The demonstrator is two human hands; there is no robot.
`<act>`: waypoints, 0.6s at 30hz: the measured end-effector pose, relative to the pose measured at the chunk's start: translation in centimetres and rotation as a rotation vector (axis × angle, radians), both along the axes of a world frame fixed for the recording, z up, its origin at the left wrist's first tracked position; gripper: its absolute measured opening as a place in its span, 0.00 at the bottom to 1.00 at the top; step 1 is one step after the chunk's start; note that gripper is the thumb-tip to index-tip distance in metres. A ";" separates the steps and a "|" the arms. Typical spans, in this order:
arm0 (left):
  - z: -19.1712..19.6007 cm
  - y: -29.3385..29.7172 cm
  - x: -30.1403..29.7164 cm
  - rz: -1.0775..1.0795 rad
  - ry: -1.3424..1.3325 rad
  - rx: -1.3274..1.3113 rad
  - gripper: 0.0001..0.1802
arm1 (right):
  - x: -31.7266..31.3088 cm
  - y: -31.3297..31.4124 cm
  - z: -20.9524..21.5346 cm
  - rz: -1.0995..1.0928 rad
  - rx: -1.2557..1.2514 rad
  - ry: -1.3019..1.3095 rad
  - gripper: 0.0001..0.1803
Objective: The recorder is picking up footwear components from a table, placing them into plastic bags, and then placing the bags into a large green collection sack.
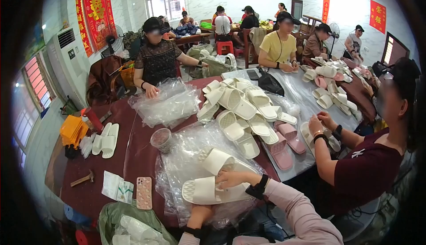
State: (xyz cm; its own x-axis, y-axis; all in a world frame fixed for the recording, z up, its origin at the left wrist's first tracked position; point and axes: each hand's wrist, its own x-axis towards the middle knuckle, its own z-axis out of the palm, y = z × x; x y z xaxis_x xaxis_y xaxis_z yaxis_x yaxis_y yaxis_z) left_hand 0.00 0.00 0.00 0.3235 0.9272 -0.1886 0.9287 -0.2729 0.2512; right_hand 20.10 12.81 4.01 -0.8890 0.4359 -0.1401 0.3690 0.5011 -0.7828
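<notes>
My right hand (230, 178), in a pink sleeve with a black watch, grips the strap end of a white slipper (202, 192). The slipper lies flat on a heap of clear plastic bags (186, 156) at the near edge of the dark red table (133, 152). A second white slipper (217, 160) lies tilted just behind it. My left hand (201, 211) comes up from below with a black wristband. It reaches under the slipper and the bags, and its fingers are hidden there.
A pile of white slippers (239, 105) fills the table's middle, with pink slippers (284, 144) to its right. A phone in a pink case (143, 192), a hammer (83, 178) and a cup (160, 138) lie on the left. A person in maroon (368, 174) works close on the right; others sit across.
</notes>
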 end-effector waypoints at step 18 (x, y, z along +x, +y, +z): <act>-0.8 -0.3 0.1 -0.047 0.158 0.385 0.35 | 3.5 -9.2 6.3 -0.343 0.200 0.323 0.28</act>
State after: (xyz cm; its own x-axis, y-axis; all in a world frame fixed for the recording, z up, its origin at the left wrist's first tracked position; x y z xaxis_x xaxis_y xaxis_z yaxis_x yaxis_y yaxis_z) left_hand 0.12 -0.27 -0.75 0.3619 0.9247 0.1178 0.9319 -0.3620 -0.0217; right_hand 23.57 3.60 10.29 -0.6745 0.7001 0.2342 0.2938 0.5456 -0.7849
